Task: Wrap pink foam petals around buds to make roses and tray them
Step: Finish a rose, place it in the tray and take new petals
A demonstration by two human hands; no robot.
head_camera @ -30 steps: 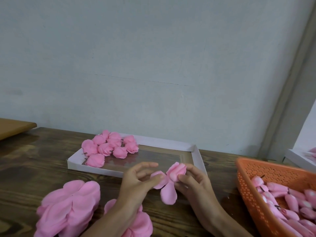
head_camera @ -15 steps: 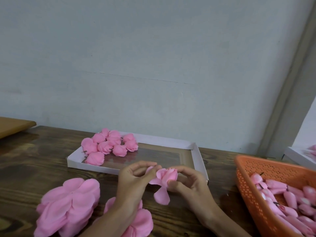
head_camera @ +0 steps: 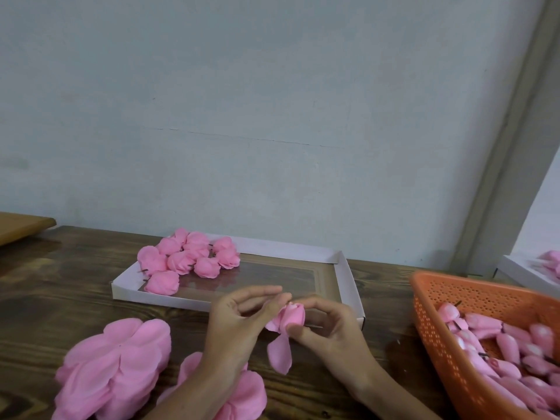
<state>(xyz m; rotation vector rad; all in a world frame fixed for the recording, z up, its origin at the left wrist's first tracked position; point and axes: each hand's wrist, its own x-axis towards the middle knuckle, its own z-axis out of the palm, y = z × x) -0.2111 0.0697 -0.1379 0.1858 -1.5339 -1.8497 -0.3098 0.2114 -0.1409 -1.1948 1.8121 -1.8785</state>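
Both hands hold a half-wrapped pink rose [head_camera: 291, 317] just in front of the white tray [head_camera: 348, 277]. My right hand [head_camera: 328, 330] pinches the bud at its base with thumb and curled fingers. With its thumb and forefinger, my left hand [head_camera: 239, 321] pinches a petal against the bud's left side. One loose petal [head_camera: 280, 353] hangs down below the bud. Several finished roses [head_camera: 188, 257] lie in the tray's far left corner.
Two stacks of pink foam petals [head_camera: 115, 371] lie on the wooden table at the near left. An orange perforated basket [head_camera: 436, 301] with several pink buds stands at the right. A second white tray [head_camera: 533, 272] shows at the right edge.
The bud has been turned upright and the petals drawn closer round it. My hands stay almost in the same place before the tray.
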